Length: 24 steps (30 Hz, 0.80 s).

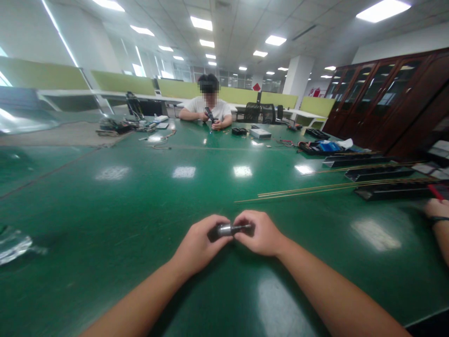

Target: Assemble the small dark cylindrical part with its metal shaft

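Note:
Just above the green table, a small silver cylinder with a thin dark shaft point(225, 230) lies sideways between my two hands. My left hand point(199, 241) is closed around its thicker dark end, which the fingers partly hide. Curled about the thin shaft at the other end is my right hand point(261, 234), its thumb and index fingertips close to the silver part. The exact kind of this piece is too small and blurred to make out.
Long thin brass-coloured rods point(291, 192) and black channel-shaped housings point(386, 189) lie at the right. Another person's hand point(438, 208) shows at the right edge. Across the green table point(140, 196), a person point(224, 110) holds a dark tool. Crumpled clear plastic point(16, 245) lies left.

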{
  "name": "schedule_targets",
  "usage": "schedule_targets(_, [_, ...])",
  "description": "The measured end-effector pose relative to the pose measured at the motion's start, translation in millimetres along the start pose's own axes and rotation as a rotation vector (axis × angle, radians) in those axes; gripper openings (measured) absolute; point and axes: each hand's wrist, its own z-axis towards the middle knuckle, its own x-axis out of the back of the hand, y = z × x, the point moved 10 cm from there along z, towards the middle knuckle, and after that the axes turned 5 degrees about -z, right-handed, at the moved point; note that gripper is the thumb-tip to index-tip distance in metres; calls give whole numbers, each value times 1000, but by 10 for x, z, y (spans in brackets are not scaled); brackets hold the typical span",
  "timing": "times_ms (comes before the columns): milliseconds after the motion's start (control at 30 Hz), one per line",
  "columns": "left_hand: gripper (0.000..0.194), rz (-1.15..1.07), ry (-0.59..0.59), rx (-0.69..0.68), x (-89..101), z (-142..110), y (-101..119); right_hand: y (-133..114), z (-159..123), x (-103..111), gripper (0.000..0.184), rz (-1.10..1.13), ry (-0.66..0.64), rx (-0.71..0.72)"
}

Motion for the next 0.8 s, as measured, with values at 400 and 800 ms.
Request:
schedule_targets(400, [21,-13,-45,13,-51,-4,21,50,3,-45,8,30,2,12])
schedule_targets(800, [24,4,-46,33,-56,2,0,44,6,-43,6,-5,-1,36])
